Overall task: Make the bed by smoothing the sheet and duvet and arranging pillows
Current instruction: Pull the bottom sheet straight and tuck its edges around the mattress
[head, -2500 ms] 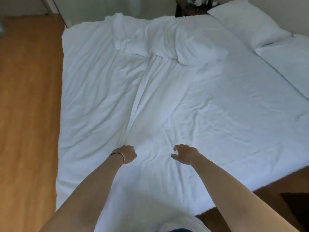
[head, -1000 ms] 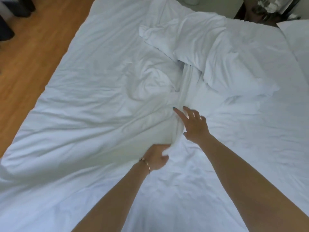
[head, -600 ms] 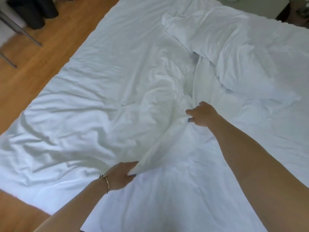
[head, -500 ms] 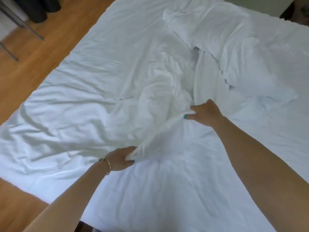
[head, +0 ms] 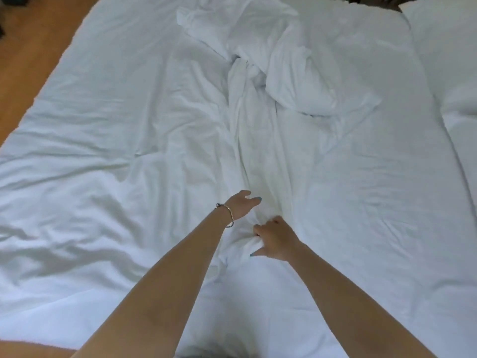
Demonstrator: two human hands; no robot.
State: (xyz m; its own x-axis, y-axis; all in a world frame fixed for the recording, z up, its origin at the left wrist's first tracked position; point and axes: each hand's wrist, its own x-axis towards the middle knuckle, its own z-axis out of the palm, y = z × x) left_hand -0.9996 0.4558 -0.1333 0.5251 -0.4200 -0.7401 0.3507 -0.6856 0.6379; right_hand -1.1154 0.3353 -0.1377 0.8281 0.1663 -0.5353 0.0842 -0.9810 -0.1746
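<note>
Both hands are out over the middle of the bed, pretty close together. The left hand (head: 241,204) has its fingers loose and mostly straight, resting on the white duvet (head: 129,151) and not gripping anything; there's a thin metal bracelet (head: 228,214) on that wrist. The right hand (head: 275,239) sits just beside and a bit nearer to the person, with its fingers curled down into the fabric, pinching up a small bunch of duvet, thumb sticking out toward the near side.

From the spot between the hands a long ridge of folds (head: 258,140) runs straight away toward the far end of the bed. At the far end of that ridge, well beyond the hands, there's a crumpled heap of white bedding (head: 258,40), and a puffy pillow (head: 304,83) lying on it, off to the far right of the right hand. Farther right is a second pillow (head: 449,60) along the edge of the frame.

Left of the left hand the duvet spreads out wrinkly to the bed's edge, and past that is orange wooden floor (head: 31,40).
</note>
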